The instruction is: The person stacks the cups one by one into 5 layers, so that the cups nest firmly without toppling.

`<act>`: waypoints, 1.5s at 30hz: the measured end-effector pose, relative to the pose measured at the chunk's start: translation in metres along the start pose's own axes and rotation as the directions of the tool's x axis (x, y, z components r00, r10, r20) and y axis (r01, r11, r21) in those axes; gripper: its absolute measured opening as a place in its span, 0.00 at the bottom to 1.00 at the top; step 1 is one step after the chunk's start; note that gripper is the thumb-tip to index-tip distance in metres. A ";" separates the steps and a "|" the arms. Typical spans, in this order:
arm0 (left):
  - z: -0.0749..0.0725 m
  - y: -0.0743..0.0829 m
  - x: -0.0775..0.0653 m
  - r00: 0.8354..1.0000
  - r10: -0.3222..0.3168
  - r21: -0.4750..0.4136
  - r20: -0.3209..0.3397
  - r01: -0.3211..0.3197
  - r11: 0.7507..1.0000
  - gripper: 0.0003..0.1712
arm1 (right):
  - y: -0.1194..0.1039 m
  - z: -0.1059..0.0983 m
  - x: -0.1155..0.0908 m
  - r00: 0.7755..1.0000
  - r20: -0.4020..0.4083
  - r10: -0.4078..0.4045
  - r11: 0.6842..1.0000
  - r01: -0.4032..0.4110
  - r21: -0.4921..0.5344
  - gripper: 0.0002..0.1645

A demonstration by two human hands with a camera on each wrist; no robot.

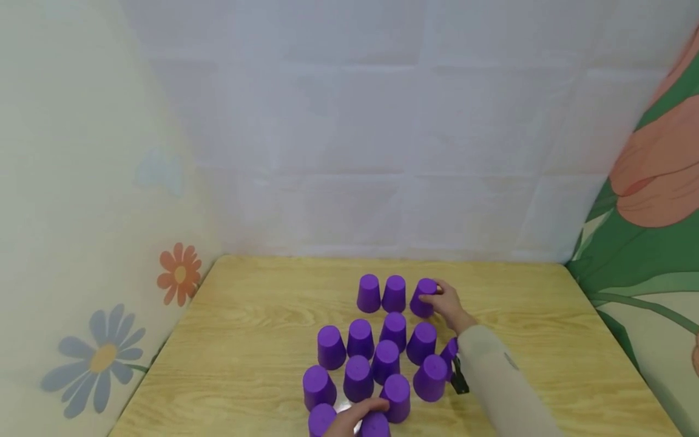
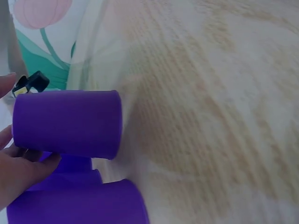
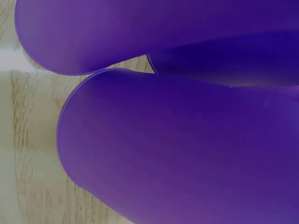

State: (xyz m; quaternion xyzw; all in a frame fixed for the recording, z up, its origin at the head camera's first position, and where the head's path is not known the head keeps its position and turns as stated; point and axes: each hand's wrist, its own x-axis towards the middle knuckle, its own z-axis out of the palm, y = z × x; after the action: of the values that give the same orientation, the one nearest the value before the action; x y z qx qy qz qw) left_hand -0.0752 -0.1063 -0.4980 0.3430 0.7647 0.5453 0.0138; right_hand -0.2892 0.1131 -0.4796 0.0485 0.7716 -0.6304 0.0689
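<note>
Several purple cups stand upside down in loose rows on the wooden table. At the back right of the group, my right hand (image 1: 450, 303) grips the end cup (image 1: 422, 296) of the far row, thumb across its near side. Beside it in that row stand two more cups, one in the middle (image 1: 394, 293) and one at the left (image 1: 368, 293). At the bottom edge of the head view, my left hand (image 1: 352, 417) curls round a near cup (image 1: 375, 426). The left wrist view shows this held cup (image 2: 67, 123) between the fingers, its rim toward the table.
More upturned cups stand between my hands, among them a left one (image 1: 319, 388) and a right one (image 1: 430, 379). Another cup (image 1: 449, 357) is partly behind the right sleeve (image 1: 499, 382), beside a black strap (image 1: 459, 377). White sheeting (image 1: 349, 152) hangs behind the table (image 1: 229, 352).
</note>
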 end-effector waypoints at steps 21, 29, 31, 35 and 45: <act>-0.005 -0.008 -0.008 0.982 -0.146 -0.130 0.118 0.161 0.978 0.26 | 0.036 0.003 0.031 1.000 -0.030 0.006 0.999 -0.004 0.053 0.34; -0.004 -0.011 -0.010 0.986 -0.136 -0.184 0.096 0.152 0.971 0.26 | 0.028 0.002 0.022 0.999 -0.018 -0.028 0.999 0.028 0.030 0.36; -0.004 -0.010 -0.010 0.986 -0.133 -0.195 0.103 0.151 0.969 0.25 | 0.036 -0.001 0.028 0.999 0.000 -0.050 0.997 0.050 0.051 0.35; -0.006 -0.008 -0.010 0.983 -0.133 -0.184 0.130 0.156 0.971 0.24 | 0.036 -0.005 0.025 0.995 0.029 -0.093 0.993 0.091 0.071 0.34; -0.009 -0.001 -0.007 0.979 -0.150 -0.159 0.140 0.172 0.972 0.22 | -0.010 -0.010 -0.005 0.999 0.053 -0.013 0.999 0.015 -0.048 0.35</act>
State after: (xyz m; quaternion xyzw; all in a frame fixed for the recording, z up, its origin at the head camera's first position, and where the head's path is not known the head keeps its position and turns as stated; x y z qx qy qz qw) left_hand -0.0745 -0.1179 -0.4977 0.3113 0.7381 0.5830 0.1358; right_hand -0.2860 0.1214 -0.4671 0.0247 0.7848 -0.6133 0.0859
